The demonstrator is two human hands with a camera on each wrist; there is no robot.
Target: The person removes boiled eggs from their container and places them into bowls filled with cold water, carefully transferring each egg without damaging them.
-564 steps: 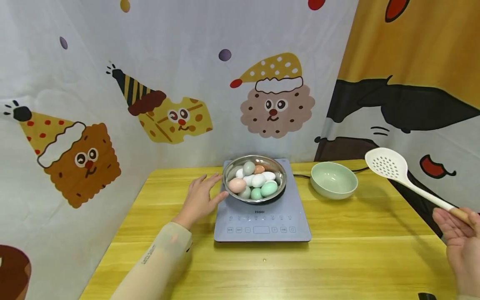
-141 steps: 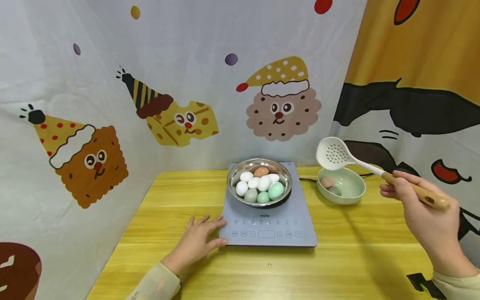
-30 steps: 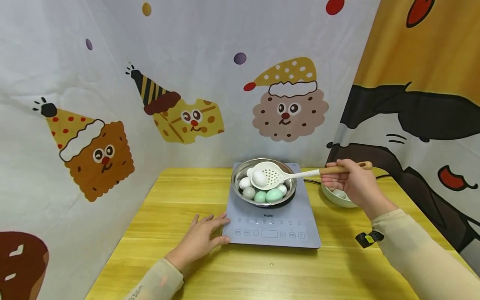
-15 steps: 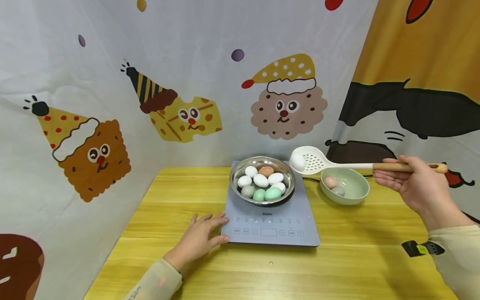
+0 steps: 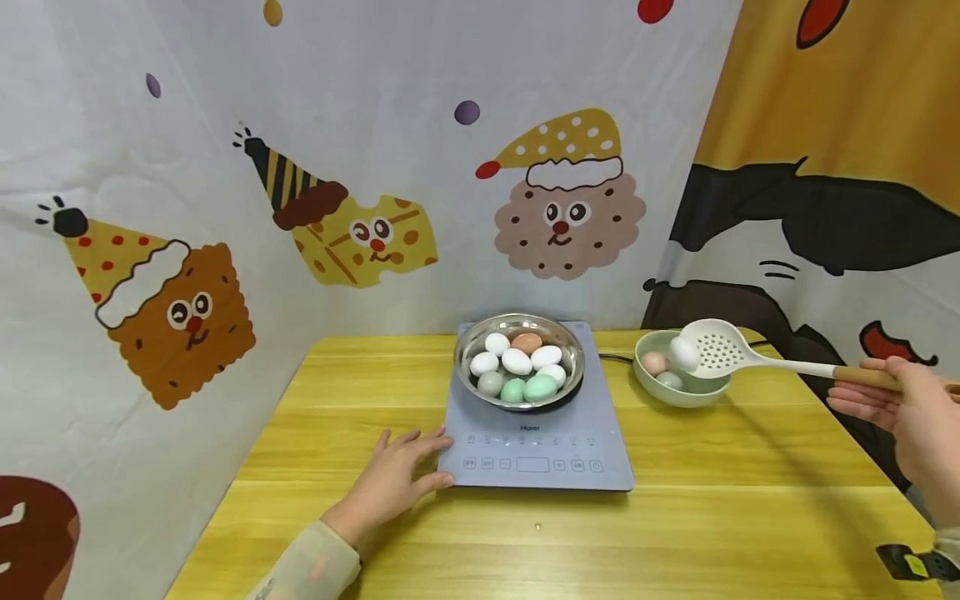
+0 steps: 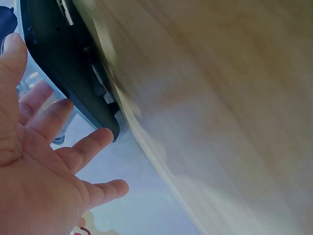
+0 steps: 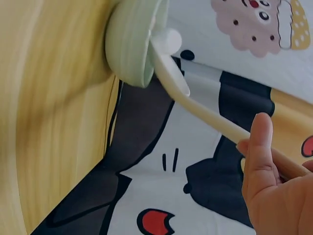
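Note:
In the head view, my right hand (image 5: pixel 918 412) holds the wooden handle of a white slotted spoon (image 5: pixel 718 348). A white egg (image 5: pixel 683 354) sits at the left edge of its bowl end, over the pale green bowl (image 5: pixel 684 400). Inside that bowl lie a pinkish egg (image 5: pixel 655 362) and a grey-green egg (image 5: pixel 670 381). The right wrist view shows the spoon tilted down at the bowl's rim. My left hand (image 5: pixel 393 482) touches the left edge of the induction cooker (image 5: pixel 534 450), fingers spread. On the cooker, a steel basin (image 5: pixel 575 360) contains several white, green, grey and brown eggs.
All of this stands on a yellow wooden table (image 5: pixel 720 517). A black cord (image 5: pixel 615 357) runs behind the green bowl. A cartoon-printed cloth (image 5: pixel 375 100) closes off the back and sides.
Over the last second, my right hand has lifted the spoon with a white egg out of the basin and carried it right, down over the green bowl. My left hand stays at the cooker.

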